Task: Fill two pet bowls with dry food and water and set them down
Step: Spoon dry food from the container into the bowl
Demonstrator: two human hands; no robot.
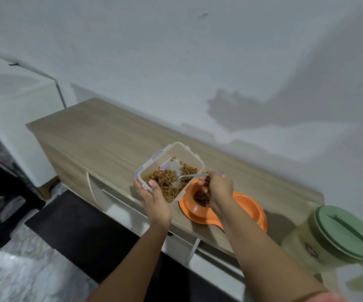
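Metal spoon point(194, 175) (right hand point(216, 188)) scoops kibble point(169, 184).

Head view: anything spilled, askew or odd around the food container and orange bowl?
No spill shows. The clear plastic food container is tilted in the left hand over the wooden cabinet top; the right hand dips a metal spoon into it. Kibble lies only in the container and the orange double pet bowl.
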